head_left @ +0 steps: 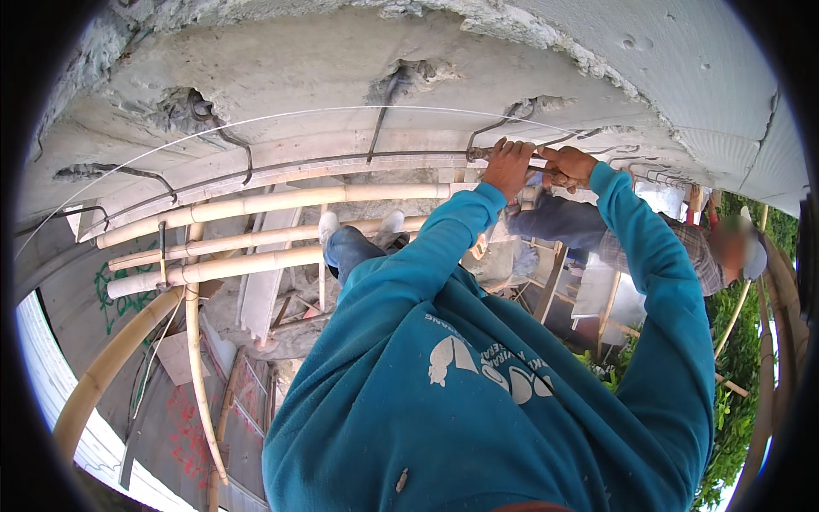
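My left hand (510,166) is closed around a dark metal bar-like tool (479,154), whose end meets a long horizontal rebar (324,158) below the concrete. My right hand (570,167) grips close beside it, fingers curled at the same dark metal; the exact kind of tool is hidden by my hands. Bent rebar hooks (380,119) stick out of chipped holes in the concrete face (299,68). A taut white string (333,108) runs across in front of them.
Bamboo poles (281,199) form a scaffold under me, with upright poles (200,367) at the left. A co-worker in a plaid shirt (695,252) is close by at the right. Boards and rubble (299,320) lie below; green leaves (742,341) grow at the right.
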`<state>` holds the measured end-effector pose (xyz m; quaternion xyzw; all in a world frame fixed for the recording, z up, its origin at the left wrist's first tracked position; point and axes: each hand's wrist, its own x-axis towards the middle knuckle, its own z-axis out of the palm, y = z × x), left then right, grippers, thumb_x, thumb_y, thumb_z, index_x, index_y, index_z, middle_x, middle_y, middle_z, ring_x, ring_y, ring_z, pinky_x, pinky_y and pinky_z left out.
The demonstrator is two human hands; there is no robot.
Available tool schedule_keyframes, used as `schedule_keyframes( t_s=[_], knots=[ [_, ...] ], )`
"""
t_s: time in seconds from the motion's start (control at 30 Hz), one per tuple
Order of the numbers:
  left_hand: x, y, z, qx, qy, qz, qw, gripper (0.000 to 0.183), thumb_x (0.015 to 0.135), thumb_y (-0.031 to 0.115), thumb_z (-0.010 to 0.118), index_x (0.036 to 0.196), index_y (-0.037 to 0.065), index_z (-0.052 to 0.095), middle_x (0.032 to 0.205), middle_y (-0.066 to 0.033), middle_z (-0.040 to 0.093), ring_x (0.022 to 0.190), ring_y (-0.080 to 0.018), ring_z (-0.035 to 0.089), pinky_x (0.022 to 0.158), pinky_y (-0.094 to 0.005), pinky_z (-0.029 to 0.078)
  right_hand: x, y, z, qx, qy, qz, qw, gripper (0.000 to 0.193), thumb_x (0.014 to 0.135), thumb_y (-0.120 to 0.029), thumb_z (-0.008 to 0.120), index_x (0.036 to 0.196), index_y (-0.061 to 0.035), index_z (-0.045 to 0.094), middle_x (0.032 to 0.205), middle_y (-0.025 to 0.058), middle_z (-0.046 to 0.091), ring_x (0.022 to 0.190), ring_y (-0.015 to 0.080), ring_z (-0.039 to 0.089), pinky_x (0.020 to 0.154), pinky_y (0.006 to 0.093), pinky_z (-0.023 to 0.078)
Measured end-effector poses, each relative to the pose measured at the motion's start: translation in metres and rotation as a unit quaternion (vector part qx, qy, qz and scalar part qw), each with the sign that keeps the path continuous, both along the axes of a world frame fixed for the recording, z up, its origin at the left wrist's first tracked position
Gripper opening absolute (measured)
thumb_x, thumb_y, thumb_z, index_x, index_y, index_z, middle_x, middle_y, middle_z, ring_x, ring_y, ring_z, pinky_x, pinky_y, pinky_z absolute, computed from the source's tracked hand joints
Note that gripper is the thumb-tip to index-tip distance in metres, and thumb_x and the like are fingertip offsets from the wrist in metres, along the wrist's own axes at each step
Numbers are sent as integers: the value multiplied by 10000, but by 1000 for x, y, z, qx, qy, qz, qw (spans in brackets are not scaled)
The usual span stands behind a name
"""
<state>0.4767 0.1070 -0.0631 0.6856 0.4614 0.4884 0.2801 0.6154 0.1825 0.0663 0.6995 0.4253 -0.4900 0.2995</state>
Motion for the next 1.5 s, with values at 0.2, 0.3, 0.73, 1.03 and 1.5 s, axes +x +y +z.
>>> schedule_keyframes(
  t_s=[0.2,0.3,0.73,1.03,1.5],
  knots=[
    [-1,34,-29,-52,55,-140,987,327,779,106,624,1093,26,585,994,-168,665,942,-346,620,839,-462,467,-41,-36,12,335,-121,429,830,664,888,-647,451,999,-29,668,835,132,616,853,238,646,739,392,527],
    [-11,35,-18,-84,42,-180,979,357,792,141,628,1127,25,582,1018,-176,667,944,-345,624,850,-460,472,-33,-49,0,440,-118,610,649,540,869,-569,543,921,-48,677,921,164,664,936,263,649,807,407,515],
    [12,7,-42,-24,40,-52,998,473,772,90,650,1219,53,498,1052,-143,592,1073,-317,556,1088,-479,331,-50,-45,22,313,-62,479,818,499,880,-473,595,1160,-61,558,963,134,639,1047,282,615,864,381,501],
    [11,9,-21,-83,73,-131,985,421,753,143,675,1158,74,586,995,-131,649,1012,-316,600,934,-433,452,-10,-29,1,128,18,-3,992,438,937,-460,519,1084,-56,603,736,88,627,670,222,666,515,327,521],
    [7,5,-25,-31,136,-147,979,504,764,117,666,1248,86,528,1162,-136,584,1180,-316,504,1120,-530,260,22,-71,-39,70,206,-214,952,555,957,-487,470,960,48,615,694,109,594,567,218,624,581,357,578]
  ],
)
